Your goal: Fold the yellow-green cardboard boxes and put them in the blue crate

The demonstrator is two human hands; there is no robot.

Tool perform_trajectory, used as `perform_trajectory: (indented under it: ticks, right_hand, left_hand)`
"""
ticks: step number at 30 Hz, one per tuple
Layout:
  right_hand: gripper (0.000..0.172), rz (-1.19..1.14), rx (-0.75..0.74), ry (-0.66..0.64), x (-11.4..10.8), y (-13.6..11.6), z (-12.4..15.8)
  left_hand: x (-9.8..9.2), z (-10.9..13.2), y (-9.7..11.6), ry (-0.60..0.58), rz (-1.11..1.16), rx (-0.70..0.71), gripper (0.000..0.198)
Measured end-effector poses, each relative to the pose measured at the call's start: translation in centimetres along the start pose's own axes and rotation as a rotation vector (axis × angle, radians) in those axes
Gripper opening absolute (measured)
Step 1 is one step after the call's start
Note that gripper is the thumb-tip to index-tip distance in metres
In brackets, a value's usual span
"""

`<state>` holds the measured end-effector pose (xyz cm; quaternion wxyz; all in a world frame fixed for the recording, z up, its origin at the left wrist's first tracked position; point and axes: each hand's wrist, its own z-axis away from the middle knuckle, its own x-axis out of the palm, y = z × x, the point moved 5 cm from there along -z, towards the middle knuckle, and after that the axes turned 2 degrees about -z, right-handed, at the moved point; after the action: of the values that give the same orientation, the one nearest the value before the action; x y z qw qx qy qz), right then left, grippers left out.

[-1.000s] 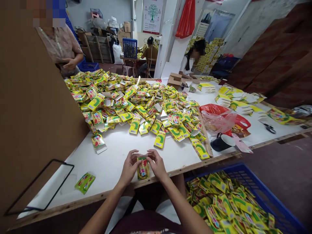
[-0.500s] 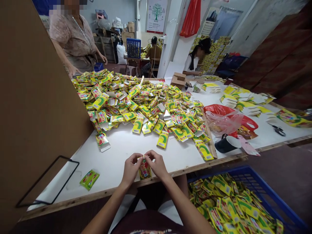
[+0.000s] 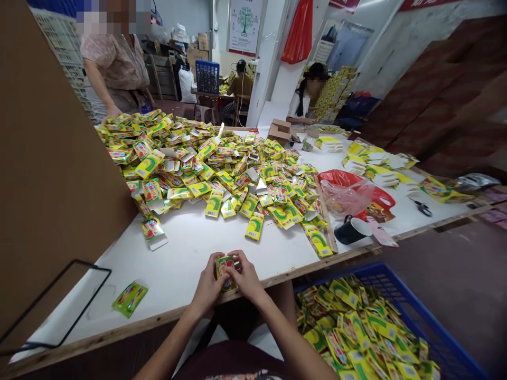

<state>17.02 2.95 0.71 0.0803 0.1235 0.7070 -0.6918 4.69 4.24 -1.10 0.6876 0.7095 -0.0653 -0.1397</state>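
Note:
Both my hands meet at the near edge of the white table point(image 3: 190, 248). My left hand point(image 3: 208, 285) and my right hand point(image 3: 245, 277) are closed together around one small yellow-green carton point(image 3: 222, 266), fingers pressed on its top. A big heap of the same flat yellow cartons point(image 3: 222, 169) covers the table beyond my hands. A single green packet point(image 3: 130, 298) lies apart on the table to the left.
A blue crate point(image 3: 396, 322) with several finished cartons stands at my lower right. A black cup point(image 3: 350, 231), red plastic bag point(image 3: 356, 187) and scissors point(image 3: 423, 207) lie on the right. A brown board point(image 3: 47, 174) stands left. One person stands at the far left, others sit behind.
My fingers were pinching the carton's top flap up; now both hands press closed over the carton, lower and tighter. The standing person leans onto the heap.

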Motion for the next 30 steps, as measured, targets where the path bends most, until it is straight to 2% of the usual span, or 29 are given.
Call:
perform_trajectory:
  ticks: [4,6,7,9,10,12,13,14,15,16,18,21,23,26,30]
  right_hand:
    - [0.027,0.043,-0.009,0.108,0.1,-0.6,0.1]
    - [0.028,0.072,-0.043,0.145,-1.8,-1.9,0.5]
    - [0.029,0.110,-0.061,0.168,-3.7,-2.7,1.0]
    - [0.030,0.276,-0.060,0.238,-9.1,-4.3,2.5]
    - [0.029,0.405,-0.024,0.275,-12.2,-4.8,3.4]
    - [0.014,0.697,0.100,0.374,-18.3,-5.4,5.0]
    - [0.010,0.778,0.116,0.391,-20.3,-5.5,5.2]
    - [0.009,0.807,0.127,0.401,-21.4,-5.4,5.0]
    - [0.014,0.784,0.126,0.406,-21.4,-5.2,4.4]
    - [0.020,0.724,0.118,0.405,-20.5,-4.8,3.3]
    - [0.032,0.563,0.107,0.427,-16.6,-3.8,0.3]
    - [0.053,0.510,0.098,0.475,-9.7,-2.4,-4.9]
    - [0.059,0.475,0.112,0.519,-6.9,-1.5,-7.1]
    - [0.049,0.375,0.118,0.515,-5.6,-0.5,-7.4]
    - [0.026,0.172,0.129,0.340,-4.3,0.7,-3.8]
  left_hand:
    - [0.9,-0.4,0.4,-0.002,0.020,-0.022,0.040]
    - [1.2,-0.6,0.8,-0.038,0.098,-0.002,0.051]
    - [1.3,-0.6,0.9,-0.046,0.125,0.016,0.058]
    - [0.8,-0.7,0.8,-0.020,0.122,0.031,0.064]
    - [0.5,-0.8,0.5,0.003,0.096,0.022,0.061]
    - [0.0,-0.9,-0.1,0.032,0.034,-0.010,0.046]
    - [-0.1,-0.9,-0.4,0.031,0.008,-0.019,0.038]
    - [-0.2,-0.9,-0.5,0.022,-0.016,-0.021,0.032]
    - [0.0,-0.9,-0.5,0.006,-0.039,-0.016,0.028]
    - [0.1,-0.8,-0.5,-0.012,-0.061,-0.008,0.026]
    - [0.5,-0.6,-0.2,-0.045,-0.104,0.005,0.024]
    - [0.5,-0.2,0.0,-0.066,-0.152,0.016,0.024]
    - [0.2,0.0,-0.3,-0.058,-0.153,0.009,0.026]
    - [-0.5,-0.2,-1.4,0.010,-0.081,-0.036,0.031]
    - [-0.5,-0.9,-2.4,0.149,0.222,-0.126,0.046]
